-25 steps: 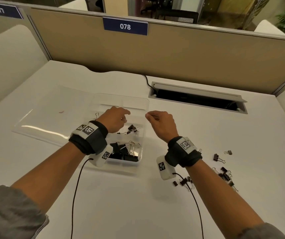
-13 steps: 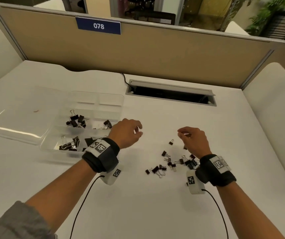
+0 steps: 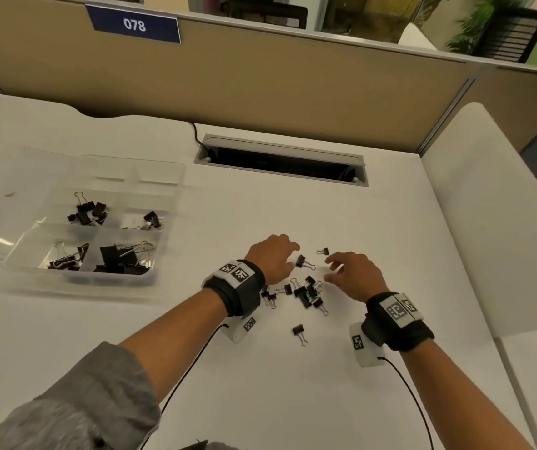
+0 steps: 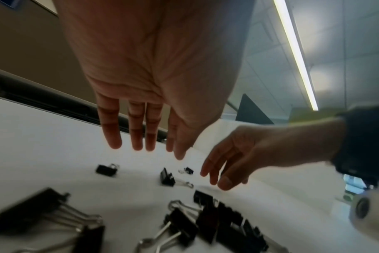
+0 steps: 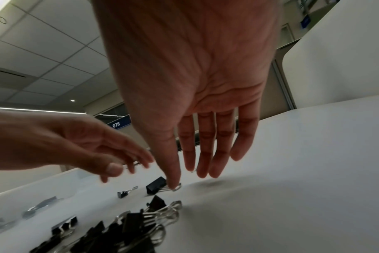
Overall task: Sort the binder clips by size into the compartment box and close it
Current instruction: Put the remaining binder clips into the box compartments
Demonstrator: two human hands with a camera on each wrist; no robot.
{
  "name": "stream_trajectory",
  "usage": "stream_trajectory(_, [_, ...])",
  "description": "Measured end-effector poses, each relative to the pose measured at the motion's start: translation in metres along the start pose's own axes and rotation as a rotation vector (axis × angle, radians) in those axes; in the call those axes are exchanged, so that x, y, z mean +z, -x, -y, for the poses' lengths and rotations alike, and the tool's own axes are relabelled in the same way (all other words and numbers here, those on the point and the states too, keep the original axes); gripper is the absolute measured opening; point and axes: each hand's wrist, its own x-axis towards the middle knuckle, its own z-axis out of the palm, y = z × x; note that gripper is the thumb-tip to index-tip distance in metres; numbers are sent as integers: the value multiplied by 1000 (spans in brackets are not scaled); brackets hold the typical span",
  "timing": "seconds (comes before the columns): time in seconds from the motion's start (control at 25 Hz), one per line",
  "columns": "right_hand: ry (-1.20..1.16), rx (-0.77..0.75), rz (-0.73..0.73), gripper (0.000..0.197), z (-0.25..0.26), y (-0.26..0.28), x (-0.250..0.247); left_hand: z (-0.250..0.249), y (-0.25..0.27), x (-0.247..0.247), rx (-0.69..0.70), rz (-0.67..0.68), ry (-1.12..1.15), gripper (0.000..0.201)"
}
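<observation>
A white desk carries a clear compartment box at its left with the lid swung open flat beside it, four of its sections already holding black binder clips grouped by size. Well to the right of the box, a person's left hand and right hand hover palm-down over a loose pile of clips, fingers spread and relaxed, gripping nothing. Between the two hands lies a single clip; in the right wrist view the right thumb tip sits at its wire handle, though actual contact cannot be told, and a smaller clip lies just beyond.
</observation>
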Motion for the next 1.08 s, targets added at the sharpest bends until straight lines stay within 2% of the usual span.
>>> stream_trajectory(0.16, [-9, -157, 26, 23, 9, 12, 4, -16, -18, 16, 58, 47, -139, 43])
stream_trajectory(0.28, [41, -246, 84, 29, 18, 25, 14, -21, -22, 25, 40, 6, -191, 33])
stream_trajectory(0.4, [144, -273, 63, 36, 26, 27, 29, -22, -23, 26, 16, -28, -196, 25])
stream_trajectory(0.6, [193, -251, -7, 29, 34, 24, 41, -15, -20, 18, -28, 6, -162, 17])
stream_trajectory(0.72, [91, -208, -4, 28, 32, 24, 41, -3, -14, 13, -67, -35, -40, 20])
stream_trajectory(0.8, [-27, -167, 0, 20, 29, 23, 40, 5, -8, 8, -93, -72, 69, 21])
stream_trajectory(0.92, [-253, -120, -26, 11, 23, 22, 38, 15, 1, -1, -141, -152, 272, 9])
stream_trajectory(1.0, [-419, -105, -48, 15, 21, 22, 32, 22, 8, -7, -170, -180, 420, 7])
stream_trajectory(1.08, [-628, -97, -36, 28, 25, 23, 23, 28, 16, -15, -175, -185, 591, 9])
